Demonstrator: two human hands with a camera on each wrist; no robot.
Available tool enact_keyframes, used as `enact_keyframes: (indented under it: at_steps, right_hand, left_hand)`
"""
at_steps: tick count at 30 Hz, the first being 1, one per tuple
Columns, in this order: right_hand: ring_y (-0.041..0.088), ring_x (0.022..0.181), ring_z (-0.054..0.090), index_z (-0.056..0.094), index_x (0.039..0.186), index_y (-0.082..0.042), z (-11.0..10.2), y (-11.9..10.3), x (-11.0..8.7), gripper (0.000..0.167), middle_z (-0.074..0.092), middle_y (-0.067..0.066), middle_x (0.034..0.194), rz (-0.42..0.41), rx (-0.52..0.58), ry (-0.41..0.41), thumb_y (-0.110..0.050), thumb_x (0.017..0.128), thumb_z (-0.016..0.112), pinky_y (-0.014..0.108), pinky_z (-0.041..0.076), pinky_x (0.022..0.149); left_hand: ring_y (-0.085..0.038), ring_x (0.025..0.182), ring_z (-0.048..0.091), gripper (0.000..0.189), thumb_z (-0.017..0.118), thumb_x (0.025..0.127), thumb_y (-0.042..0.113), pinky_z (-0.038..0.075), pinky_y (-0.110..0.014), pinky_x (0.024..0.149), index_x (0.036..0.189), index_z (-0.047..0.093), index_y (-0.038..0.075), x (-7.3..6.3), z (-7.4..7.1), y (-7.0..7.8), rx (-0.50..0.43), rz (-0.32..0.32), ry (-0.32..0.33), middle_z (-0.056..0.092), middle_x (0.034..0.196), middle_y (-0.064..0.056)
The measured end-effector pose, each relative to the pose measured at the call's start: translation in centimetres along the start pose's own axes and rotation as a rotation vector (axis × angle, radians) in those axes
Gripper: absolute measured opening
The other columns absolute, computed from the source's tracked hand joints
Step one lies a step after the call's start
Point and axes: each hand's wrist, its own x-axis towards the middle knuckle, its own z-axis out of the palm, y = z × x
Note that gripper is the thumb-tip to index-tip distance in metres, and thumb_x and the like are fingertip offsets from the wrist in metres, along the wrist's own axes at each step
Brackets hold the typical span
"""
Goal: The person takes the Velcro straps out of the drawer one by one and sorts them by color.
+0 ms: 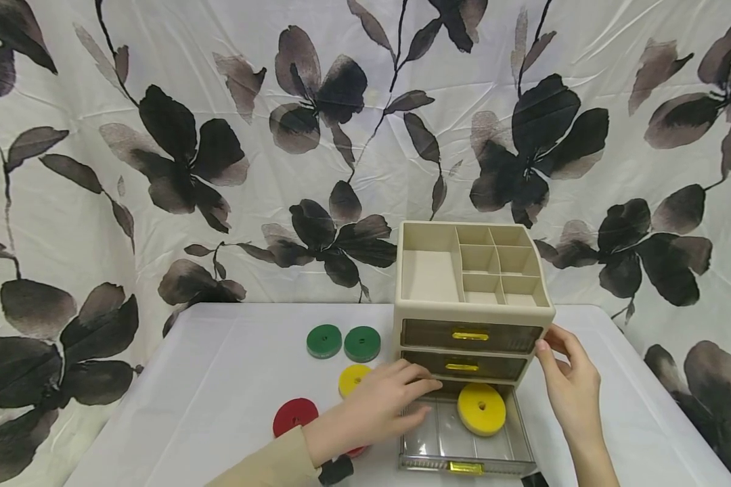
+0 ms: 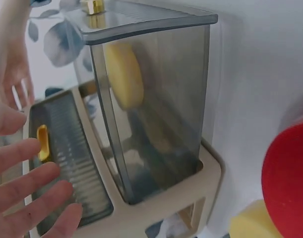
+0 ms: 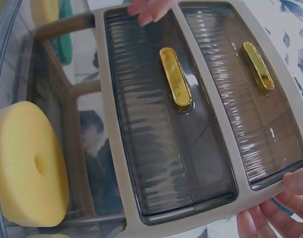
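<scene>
A cream desktop drawer cabinet (image 1: 475,310) stands on the table with its smoky bottom drawer (image 1: 429,464) pulled out. Inside that drawer is a thick yellow disc (image 1: 482,410) with a small centre hole. My left hand (image 1: 384,402) hovers over the drawer's left side, fingers stretched and spread, holding nothing; in the left wrist view its fingers (image 2: 37,173) lie before the closed drawer front. At the cabinet's right side my right hand (image 1: 572,379) grips the edge, thumb in front and fingers along the side, as the right wrist view also shows.
Left of the cabinet lie two green discs (image 1: 324,341), a yellow disc (image 1: 352,379) and a red disc (image 1: 295,414), with more red partly hidden by my left arm. Compartments (image 1: 429,270) top the cabinet. A floral cloth (image 1: 402,169) hangs behind the white table (image 1: 219,379).
</scene>
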Motion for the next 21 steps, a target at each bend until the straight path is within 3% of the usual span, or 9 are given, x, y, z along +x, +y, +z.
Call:
enact_keyframes:
  at_steps: [6, 15, 21]
  right_hand:
    - [-0.012, 0.088, 0.055, 0.057, 0.128, -0.001, 0.0, -0.1, 0.1, 0.035, 0.055, -0.024, 0.103, -0.001, -0.008, 0.002, -0.012, 0.095, 0.058, 0.001, 0.044, 0.074]
    - [-0.009, 0.089, 0.056, 0.058, 0.127, -0.001, 0.0, -0.2, 0.0, 0.034, 0.055, -0.025, 0.103, 0.002, -0.013, 0.011, -0.014, 0.095, 0.058, 0.002, 0.045, 0.075]
    - [-0.008, 0.087, 0.058, 0.058, 0.128, -0.001, -0.1, 0.0, -0.1, 0.036, 0.056, -0.023, 0.104, 0.001, 0.002, 0.004, -0.016, 0.096, 0.058, 0.002, 0.045, 0.074]
  left_hand:
    - [-0.007, 0.105, 0.058, 0.033, 0.059, 0.092, 0.036, 0.049, -0.018, 0.082, 0.123, 0.063, 0.025, 1.4, 0.8, 0.5, 0.039, 0.079, -0.024, 0.064, 0.117, 0.01]
    - [-0.005, 0.102, 0.061, 0.033, 0.059, 0.093, 0.034, 0.05, -0.014, 0.081, 0.124, 0.063, 0.022, 3.2, 2.2, 1.4, 0.026, 0.194, -0.039, 0.065, 0.117, 0.009]
    - [-0.004, 0.103, 0.061, 0.034, 0.057, 0.094, 0.032, 0.049, -0.012, 0.079, 0.126, 0.062, 0.023, 4.4, 3.1, 1.8, 0.043, 0.255, -0.114, 0.064, 0.12, 0.009]
